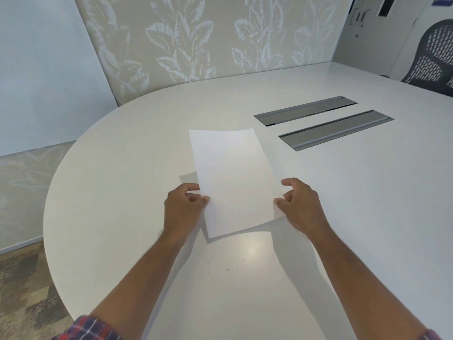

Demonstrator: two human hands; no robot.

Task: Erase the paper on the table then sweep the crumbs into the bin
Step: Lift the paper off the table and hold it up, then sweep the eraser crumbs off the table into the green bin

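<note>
You see two grey cable hatches (pixel 323 122) set side by side into the white bench (pixel 122 168), lying at a slant to your view. Beyond the far bench edge stands a leaf-patterned wall panel (pixel 208 38). A black mesh chair (pixel 434 57) sits at the far right. Mottled carpet (pixel 22 285) covers the floor at lower left.

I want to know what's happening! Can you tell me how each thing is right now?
White sheet of paper: lifted off the table, held by both side edges.
Left hand: pinching the paper's left edge.
Right hand: pinching its right edge.
Small dark eraser crumbs: scattered on the round white table, unswept.
Two grey metal cable hatches: closed.
</note>
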